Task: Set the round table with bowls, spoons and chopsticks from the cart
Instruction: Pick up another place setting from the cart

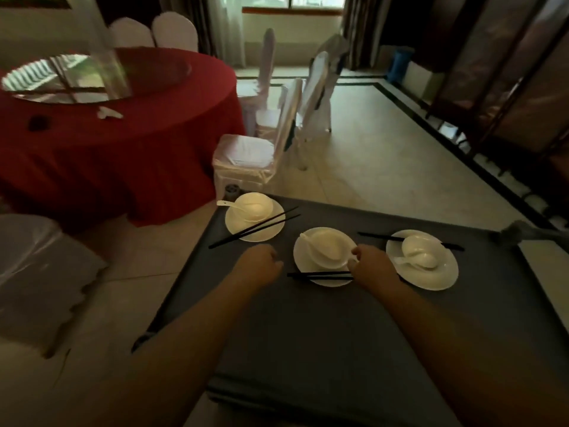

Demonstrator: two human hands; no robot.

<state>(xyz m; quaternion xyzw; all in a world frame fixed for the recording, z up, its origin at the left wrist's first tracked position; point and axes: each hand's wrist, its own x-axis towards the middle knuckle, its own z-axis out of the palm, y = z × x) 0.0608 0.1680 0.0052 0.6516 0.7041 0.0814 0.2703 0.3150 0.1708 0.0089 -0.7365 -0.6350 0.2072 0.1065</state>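
Observation:
Three white place sets stand on the grey cart, each a bowl with a spoon and black chopsticks on a plate. The left bowl and the right bowl are untouched. My right hand pinches the near right rim of the middle bowl, above the chopsticks lying across its plate. My left hand is curled into a fist just left of that plate and holds nothing. The round table, in a red cloth, stands at the upper left.
A glass turntable tops the round table, with a small white item and a dark item on the cloth. White-covered chairs stand between cart and table. Another chair is at my left. A folding screen lines the right.

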